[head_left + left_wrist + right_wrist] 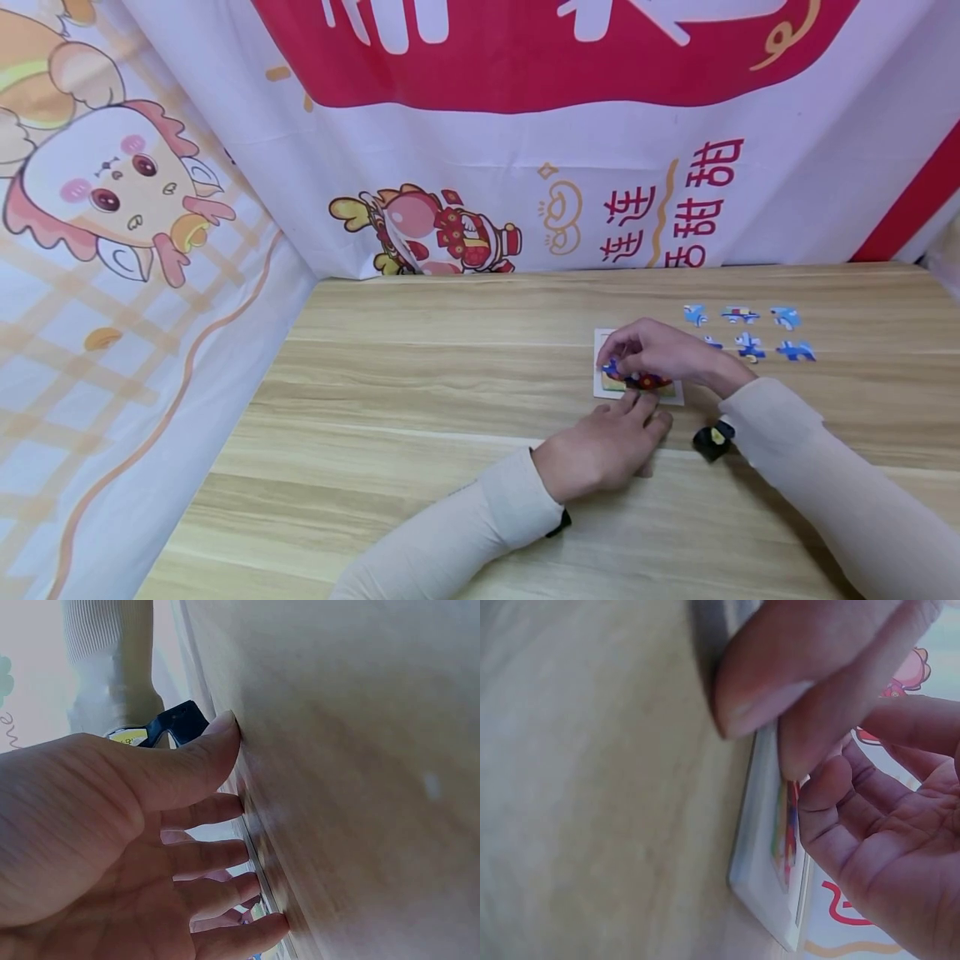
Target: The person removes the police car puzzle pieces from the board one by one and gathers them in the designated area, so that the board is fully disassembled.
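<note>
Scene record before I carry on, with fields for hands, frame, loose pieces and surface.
Left hand: fingertips at the near edge of the white frame
Right hand: over the frame, fingers curled; grip on a piece unclear
Frame: colourful picture inside, partly covered
Loose puzzle pieces: six, right of the frame, two rows of three
Surface: wood-grain table

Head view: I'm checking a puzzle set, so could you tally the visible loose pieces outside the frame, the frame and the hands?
Loose puzzle pieces: 6
White frame: 1
Hands (left hand, right hand): 2
Total: 9
</note>
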